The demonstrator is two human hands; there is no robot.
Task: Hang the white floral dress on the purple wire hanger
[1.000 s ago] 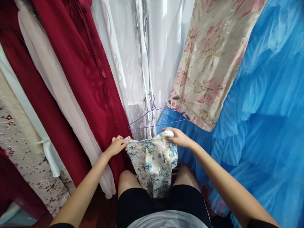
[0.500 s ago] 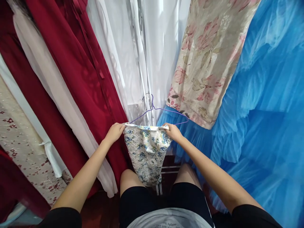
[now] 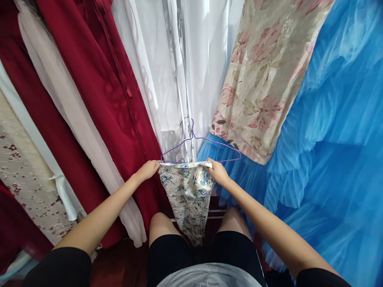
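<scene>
A white garment with a blue and yellow floral print [image 3: 187, 199] hangs in front of my knees, its top edge folded over and stretched level between my hands. My left hand [image 3: 149, 170] pinches the left end of that edge. At the right end, my right hand [image 3: 218, 171] is closed on the same edge. Just behind and above the fabric is a purple wire hanger [image 3: 206, 139], its lower bar running along the garment's top edge. Whether the bar passes inside the fold I cannot tell.
Long dark red dresses [image 3: 98, 87] and a pale pink one [image 3: 72, 95] hang at the left. White drapes [image 3: 203, 59] hang behind the hanger. A beige floral garment [image 3: 263, 87] and blue tulle [image 3: 338, 167] hang at the right.
The garment's top edge and both hands have dropped slightly. More of the hanger's left corner and lower bar now shows above the fabric.
</scene>
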